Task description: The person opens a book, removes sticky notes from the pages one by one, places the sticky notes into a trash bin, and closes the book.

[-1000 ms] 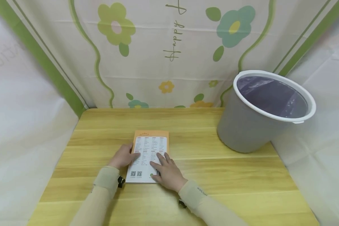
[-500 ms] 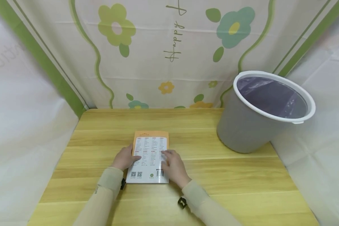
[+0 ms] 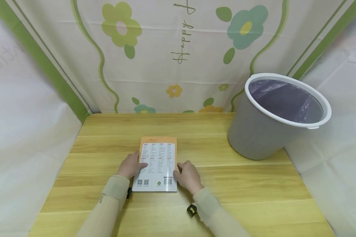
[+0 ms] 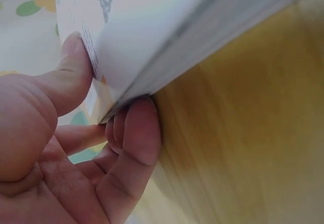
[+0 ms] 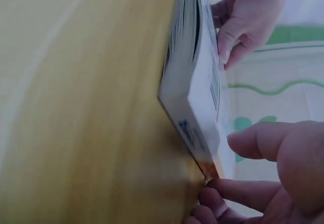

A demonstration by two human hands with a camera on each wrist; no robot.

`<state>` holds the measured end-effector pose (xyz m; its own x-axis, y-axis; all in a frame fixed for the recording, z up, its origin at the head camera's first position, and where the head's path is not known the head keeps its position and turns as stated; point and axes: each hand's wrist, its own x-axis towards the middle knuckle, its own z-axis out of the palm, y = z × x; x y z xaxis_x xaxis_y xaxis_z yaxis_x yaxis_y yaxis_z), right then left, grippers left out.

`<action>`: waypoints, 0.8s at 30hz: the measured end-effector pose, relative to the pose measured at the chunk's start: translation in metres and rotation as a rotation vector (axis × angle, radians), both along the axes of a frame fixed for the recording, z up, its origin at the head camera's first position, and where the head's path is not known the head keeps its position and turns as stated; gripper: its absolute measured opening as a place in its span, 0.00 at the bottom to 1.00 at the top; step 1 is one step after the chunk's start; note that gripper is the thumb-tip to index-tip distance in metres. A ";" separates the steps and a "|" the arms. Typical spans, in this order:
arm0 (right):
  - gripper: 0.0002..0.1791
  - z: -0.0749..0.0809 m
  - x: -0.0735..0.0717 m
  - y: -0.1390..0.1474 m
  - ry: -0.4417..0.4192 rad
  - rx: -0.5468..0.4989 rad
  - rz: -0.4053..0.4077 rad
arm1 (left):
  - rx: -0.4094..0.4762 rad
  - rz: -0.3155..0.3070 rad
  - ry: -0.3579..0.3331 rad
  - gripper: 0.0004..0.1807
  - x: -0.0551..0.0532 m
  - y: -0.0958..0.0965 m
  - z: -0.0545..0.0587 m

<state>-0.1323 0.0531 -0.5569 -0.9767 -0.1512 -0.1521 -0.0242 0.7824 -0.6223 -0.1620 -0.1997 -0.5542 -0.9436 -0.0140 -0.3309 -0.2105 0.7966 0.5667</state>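
Observation:
A paperback book (image 3: pixel 159 154) lies back cover up on the wooden table, its white panel showing columns of print, with an orange strip at the far end and a barcode near the right corner. My left hand (image 3: pixel 129 166) grips its left edge. In the left wrist view the thumb (image 4: pixel 76 75) presses on the cover, while curled fingers (image 4: pixel 142 133) tuck against the lower edge. At the spine (image 5: pixel 182 118), on the right, my right hand (image 3: pixel 190 176) holds the book with its thumb at the cover's edge and its curled fingertips at the bottom edge.
A grey bin (image 3: pixel 252 131) with a white rim and a dark purple liner stands at the table's back right. Behind the table (image 3: pixel 106 128) hangs a flower-print curtain (image 3: pixel 154 72). Pale cloth also hangs on both sides.
My right hand has slid off the top of the cover to the book's right edge, its fingers now curled there. The left hand keeps its grip, and the book has barely moved.

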 end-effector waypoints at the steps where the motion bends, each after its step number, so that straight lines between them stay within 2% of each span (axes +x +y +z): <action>1: 0.27 -0.001 0.001 -0.002 0.006 0.006 -0.001 | 0.001 0.001 -0.002 0.46 0.000 0.000 0.000; 11: 0.32 -0.006 0.007 -0.010 -0.010 -0.140 -0.064 | -0.027 -0.004 -0.006 0.45 -0.001 0.002 0.000; 15: 0.33 -0.009 0.008 -0.011 -0.014 -0.162 -0.074 | -0.055 -0.012 -0.002 0.45 -0.001 0.003 0.001; 24: 0.36 -0.009 0.010 -0.011 -0.051 -0.225 -0.080 | -0.058 -0.006 -0.017 0.44 0.001 0.005 0.003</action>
<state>-0.1226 0.0421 -0.5657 -0.9789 -0.1095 -0.1725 0.0679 0.6220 -0.7801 -0.1615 -0.1952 -0.5511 -0.9381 -0.0278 -0.3453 -0.2145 0.8293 0.5160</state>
